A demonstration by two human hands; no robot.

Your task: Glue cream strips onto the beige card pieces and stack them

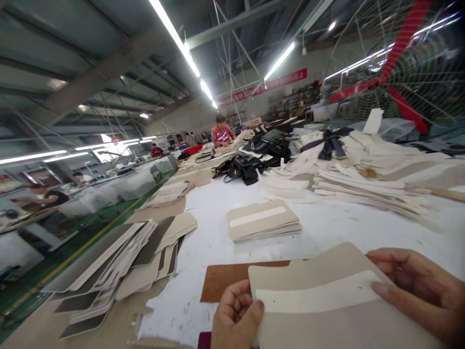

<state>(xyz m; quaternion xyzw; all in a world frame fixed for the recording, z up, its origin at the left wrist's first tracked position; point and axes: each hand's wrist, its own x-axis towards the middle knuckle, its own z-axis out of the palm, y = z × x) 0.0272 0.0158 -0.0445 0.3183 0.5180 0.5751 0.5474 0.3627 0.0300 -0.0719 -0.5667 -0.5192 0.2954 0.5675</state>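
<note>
A beige panel with a white strip across it is held up near the front edge of the view. My left hand pinches its left edge, thumb on top. On the right side, my right hand grips the same panel between thumb and fingers. Beneath it, partly covered, lies a brown piece on the white table sheet. Just beyond sits a neat stack of beige panels, the top one bearing a white strip.
At left, beige and dark grey panels lie in a fanned, uneven pile. Farther back are black strapped pieces and layered cream strips. A large fan with red blades stands at right. A person works at the table's far end.
</note>
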